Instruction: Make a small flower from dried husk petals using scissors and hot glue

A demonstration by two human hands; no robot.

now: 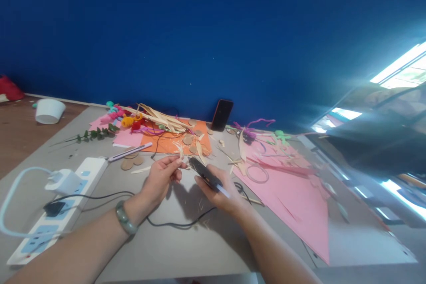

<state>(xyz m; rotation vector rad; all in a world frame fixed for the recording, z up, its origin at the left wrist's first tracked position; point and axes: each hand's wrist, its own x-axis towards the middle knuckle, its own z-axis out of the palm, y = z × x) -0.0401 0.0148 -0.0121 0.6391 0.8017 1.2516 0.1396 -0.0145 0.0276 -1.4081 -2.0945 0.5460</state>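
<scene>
My right hand (222, 186) is wrapped round a black hot glue gun (203, 172), its nozzle end toward my left hand and a pale stick jutting from its back. My left hand (164, 175), with a green bangle on its wrist, is closed in a pinch. A small pale frayed strip (181, 151) shows at its fingertips, close to the nozzle. Both hands are just above the grey table (159, 248). A black cord (179, 225) runs from the white power strip (83, 186) under my left wrist toward the gun.
Dried husk strips (163, 120) and cardboard discs (188, 140) lie on orange paper (163, 144). A phone (222, 115) leans on the blue wall. Pink paper (293, 199) covers the right side. A purple-and-white cutter (129, 152) and a white cup (49, 111) are at left.
</scene>
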